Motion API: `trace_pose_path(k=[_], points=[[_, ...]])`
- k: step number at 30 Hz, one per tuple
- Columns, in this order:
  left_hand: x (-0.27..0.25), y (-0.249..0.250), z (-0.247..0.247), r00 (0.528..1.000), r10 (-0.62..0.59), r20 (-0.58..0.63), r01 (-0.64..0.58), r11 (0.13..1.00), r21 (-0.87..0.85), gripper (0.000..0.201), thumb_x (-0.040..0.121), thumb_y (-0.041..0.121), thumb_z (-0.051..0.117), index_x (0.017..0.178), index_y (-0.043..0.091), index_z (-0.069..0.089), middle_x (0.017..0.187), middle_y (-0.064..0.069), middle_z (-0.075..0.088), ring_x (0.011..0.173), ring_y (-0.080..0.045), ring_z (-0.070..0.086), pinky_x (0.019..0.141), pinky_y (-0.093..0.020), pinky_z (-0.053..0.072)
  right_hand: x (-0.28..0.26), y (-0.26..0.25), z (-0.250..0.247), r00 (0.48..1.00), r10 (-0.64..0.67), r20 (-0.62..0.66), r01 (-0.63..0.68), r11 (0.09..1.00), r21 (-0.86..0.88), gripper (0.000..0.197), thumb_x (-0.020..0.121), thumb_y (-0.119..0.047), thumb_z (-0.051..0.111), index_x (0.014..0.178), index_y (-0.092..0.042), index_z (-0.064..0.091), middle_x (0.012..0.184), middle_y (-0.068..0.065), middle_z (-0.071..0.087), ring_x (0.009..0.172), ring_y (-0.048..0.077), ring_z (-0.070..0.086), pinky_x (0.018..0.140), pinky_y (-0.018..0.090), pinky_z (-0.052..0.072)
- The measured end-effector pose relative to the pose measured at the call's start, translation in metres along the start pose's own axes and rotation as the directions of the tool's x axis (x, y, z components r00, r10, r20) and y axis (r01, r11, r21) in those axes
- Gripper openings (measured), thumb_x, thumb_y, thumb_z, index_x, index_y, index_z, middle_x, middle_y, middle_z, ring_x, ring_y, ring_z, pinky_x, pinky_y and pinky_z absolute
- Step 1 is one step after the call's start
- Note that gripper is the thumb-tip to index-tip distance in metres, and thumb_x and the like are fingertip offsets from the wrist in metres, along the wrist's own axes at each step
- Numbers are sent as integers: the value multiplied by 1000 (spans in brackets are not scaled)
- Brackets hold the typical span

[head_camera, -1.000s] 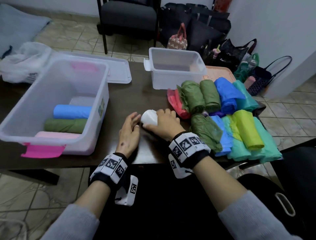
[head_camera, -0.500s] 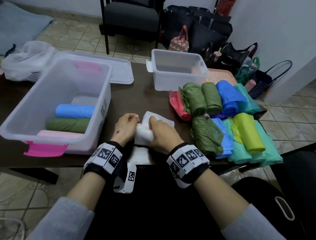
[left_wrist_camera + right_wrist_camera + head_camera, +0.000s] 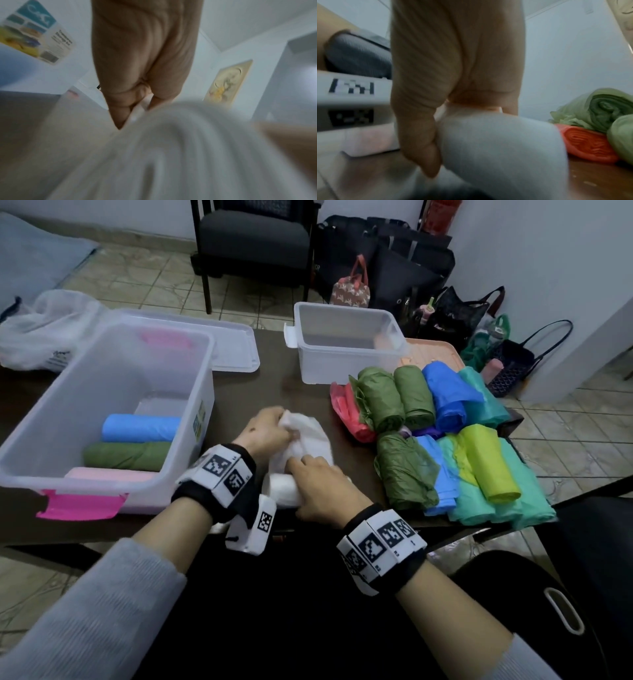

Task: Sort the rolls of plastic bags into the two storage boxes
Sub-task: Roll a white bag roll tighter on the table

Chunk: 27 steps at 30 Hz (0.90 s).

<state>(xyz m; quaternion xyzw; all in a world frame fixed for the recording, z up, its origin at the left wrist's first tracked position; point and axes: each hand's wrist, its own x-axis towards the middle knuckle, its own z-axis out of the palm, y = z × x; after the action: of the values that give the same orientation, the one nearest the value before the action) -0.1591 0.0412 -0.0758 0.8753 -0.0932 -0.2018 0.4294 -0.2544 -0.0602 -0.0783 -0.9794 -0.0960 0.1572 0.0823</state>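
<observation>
A white roll of plastic bags lies partly unrolled at the table's near edge, its loose sheet spread away from me. My left hand pinches the sheet's far edge. My right hand grips the rolled part. The large clear box with pink latches, on the left, holds blue, green and pink rolls. The small clear box stands at the back. A pile of coloured rolls lies on the right.
The large box's lid lies flat behind it, beside a white plastic bag. An orange tray sits behind the pile. A dark chair and several bags stand on the floor beyond the table.
The white roll has come towards the near edge and unrolled. My left hand has moved forward along the loose sheet while my right hand has pulled the rolled part nearer.
</observation>
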Motion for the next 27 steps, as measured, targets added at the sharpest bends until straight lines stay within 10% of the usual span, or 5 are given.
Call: trace_pose_path(k=[9, 13, 15, 19, 27], points=[[1, 61, -37, 970, 19, -241, -139, 862, -487, 37, 87, -1, 59, 121, 6, 45, 106, -4, 66, 90, -8, 61, 65, -14, 49, 9, 9, 8, 999, -34, -8, 32, 990, -137, 47, 76, -17, 64, 120, -15, 50, 123, 9, 45, 119, 28, 39, 96, 41, 32], [1, 75, -48, 880, 167, -444, -233, 968, -98, 17, 87, 8, 60, 102, 14, 55, 100, 0, 64, 94, -16, 60, 77, -28, 50, 11, 11, 6, 999, -25, 29, 27, 997, -68, 50, 76, -18, 63, 124, -19, 50, 120, 6, 47, 117, 26, 43, 98, 41, 32], [-2, 70, -41, 933, 242, -268, -184, 957, 223, 14, 89, 15, 58, 101, 11, 63, 100, -4, 63, 93, -18, 58, 75, -26, 42, 12, 13, 3, 999, -21, 46, 24, 997, -73, 49, 76, -17, 62, 124, -18, 51, 120, 6, 48, 117, 26, 45, 97, 42, 34], [9, 28, -4, 973, -69, 222, -99, 739, 666, 39, 97, 32, 46, 130, 13, 55, 137, -7, 51, 123, -26, 49, 101, -33, 40, 13, 16, 1, 996, -42, 81, 49, 994, -93, 50, 75, -22, 66, 122, -19, 52, 117, 6, 49, 113, 26, 48, 90, 39, 38], [24, -30, 27, 938, 12, 347, -226, 779, 585, 62, 99, 46, 34, 151, 27, 7, 159, -6, -10, 146, -22, -12, 117, -41, -2, 10, 22, -2, 986, -76, 146, 81, 996, -29, 46, 74, -23, 69, 115, -14, 50, 121, 8, 53, 112, 27, 50, 85, 37, 38]])
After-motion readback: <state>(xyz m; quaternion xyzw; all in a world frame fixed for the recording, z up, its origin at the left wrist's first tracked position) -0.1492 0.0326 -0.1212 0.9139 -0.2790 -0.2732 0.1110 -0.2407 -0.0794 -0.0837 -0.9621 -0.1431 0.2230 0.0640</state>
